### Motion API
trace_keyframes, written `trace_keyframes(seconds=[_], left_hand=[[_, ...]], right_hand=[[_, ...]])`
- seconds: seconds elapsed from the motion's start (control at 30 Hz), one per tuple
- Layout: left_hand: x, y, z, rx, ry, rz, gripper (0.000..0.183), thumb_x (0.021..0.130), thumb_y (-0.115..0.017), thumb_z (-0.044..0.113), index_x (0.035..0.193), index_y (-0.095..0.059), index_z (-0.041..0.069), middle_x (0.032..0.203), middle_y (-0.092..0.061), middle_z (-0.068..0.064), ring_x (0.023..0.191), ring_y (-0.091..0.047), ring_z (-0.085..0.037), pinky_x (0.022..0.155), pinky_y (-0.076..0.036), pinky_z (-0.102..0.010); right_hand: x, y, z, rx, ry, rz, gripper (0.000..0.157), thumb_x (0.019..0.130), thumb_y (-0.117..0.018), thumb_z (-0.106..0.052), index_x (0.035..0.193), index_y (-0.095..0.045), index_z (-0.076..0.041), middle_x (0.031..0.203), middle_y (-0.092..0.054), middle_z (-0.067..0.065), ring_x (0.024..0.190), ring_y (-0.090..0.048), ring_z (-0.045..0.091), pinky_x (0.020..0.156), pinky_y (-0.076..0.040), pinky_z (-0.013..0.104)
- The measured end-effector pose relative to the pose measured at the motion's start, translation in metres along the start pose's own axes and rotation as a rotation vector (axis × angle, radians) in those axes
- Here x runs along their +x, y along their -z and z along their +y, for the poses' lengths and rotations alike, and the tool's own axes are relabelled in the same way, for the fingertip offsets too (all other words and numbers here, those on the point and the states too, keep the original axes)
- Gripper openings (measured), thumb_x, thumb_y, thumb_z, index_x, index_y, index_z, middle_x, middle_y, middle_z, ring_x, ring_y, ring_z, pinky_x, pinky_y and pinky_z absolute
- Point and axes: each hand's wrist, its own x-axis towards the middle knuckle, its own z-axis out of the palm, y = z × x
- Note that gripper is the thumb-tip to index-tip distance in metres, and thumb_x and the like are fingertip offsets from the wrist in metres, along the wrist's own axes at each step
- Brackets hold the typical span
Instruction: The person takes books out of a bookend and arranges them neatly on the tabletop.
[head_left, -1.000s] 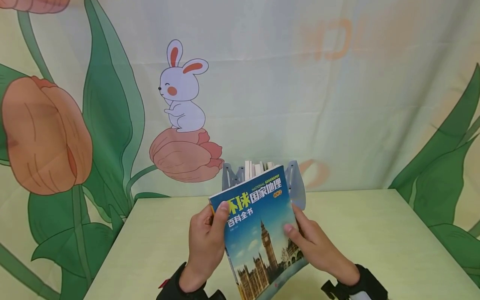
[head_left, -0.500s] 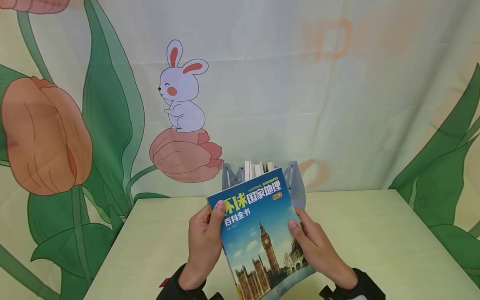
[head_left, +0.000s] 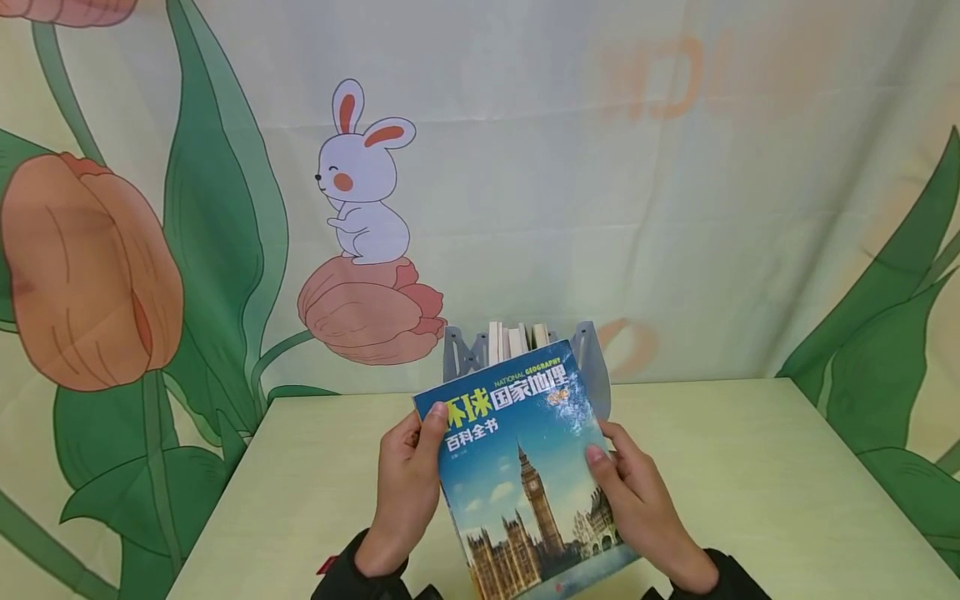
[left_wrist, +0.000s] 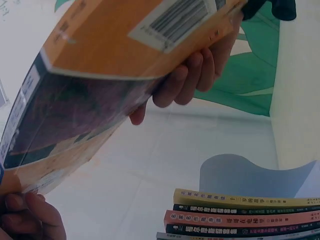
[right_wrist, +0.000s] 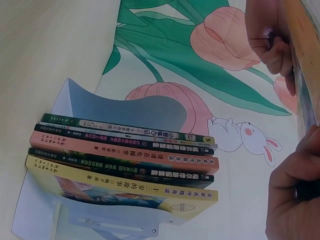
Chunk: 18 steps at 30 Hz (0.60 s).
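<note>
Both hands hold one book, tilted in front of the body, its blue cover showing a clock tower and Chinese lettering. My left hand grips its upper left edge, thumb on the cover. On the right edge, lower down, my right hand pinches it between thumb and fingers behind. Underneath, the left wrist view shows an orange back cover with a barcode. Below that orange part a darker surface bows outward.
Behind the held book a blue-grey bookend stands on the pale table. Several thin books stand in it, one with a yellow cover. A printed curtain with a rabbit and tulips hangs at the back.
The book has turned a little and its lower right corner has shifted right. My right hand has moved slightly right and down along with it. Both hands keep their grip.
</note>
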Motion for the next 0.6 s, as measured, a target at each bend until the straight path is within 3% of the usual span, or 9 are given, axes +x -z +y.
trace_keyframes(seconds=[0.4, 0.6], left_hand=[[0.0009, 0.0014, 0.0009, 0.032, 0.012, -0.066, 0.045, 0.106, -0.040, 0.035, 0.134, -0.055, 0.003, 0.115, -0.067, -0.022, 0.086, -0.070, -0.009, 0.076, -0.057, -0.024], [-0.0016, 0.0016, -0.0022, 0.042, 0.007, -0.098, 0.045, 0.107, -0.039, 0.035, 0.141, -0.047, 0.008, 0.122, -0.063, -0.019, 0.095, -0.069, -0.011, 0.083, -0.057, -0.026]], right_hand=[[-0.0051, -0.0021, -0.0055, 0.036, 0.008, 0.039, 0.035, 0.107, -0.036, -0.011, 0.141, -0.044, -0.011, 0.061, -0.037, 0.002, 0.048, -0.032, 0.009, 0.046, -0.031, 0.029], [-0.0070, -0.0032, -0.0067, 0.024, 0.022, 0.084, 0.035, 0.106, -0.037, -0.008, 0.140, -0.046, -0.011, 0.059, -0.035, 0.001, 0.045, -0.029, 0.008, 0.043, -0.028, 0.029]])
